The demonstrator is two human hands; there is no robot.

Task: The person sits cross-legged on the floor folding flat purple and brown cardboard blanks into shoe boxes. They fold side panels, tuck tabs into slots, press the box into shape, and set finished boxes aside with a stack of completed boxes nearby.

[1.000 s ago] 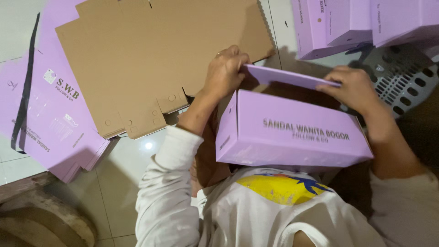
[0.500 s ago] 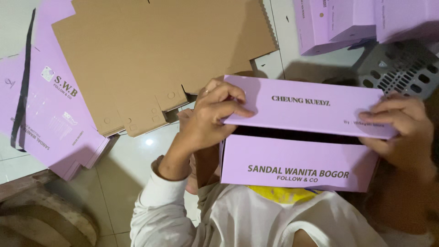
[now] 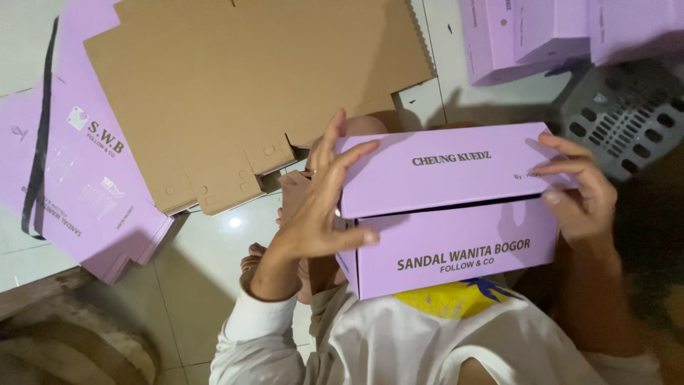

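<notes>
Gripping the lilac shoebox (image 3: 456,246) at both ends, left hand (image 3: 324,207) and right hand (image 3: 581,192) fingers hold its lid nearly shut, contents hidden

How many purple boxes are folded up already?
4 that I can see: one purple box between the left hand and right hand, three stacked boxes top right. More may be hidden.
</notes>
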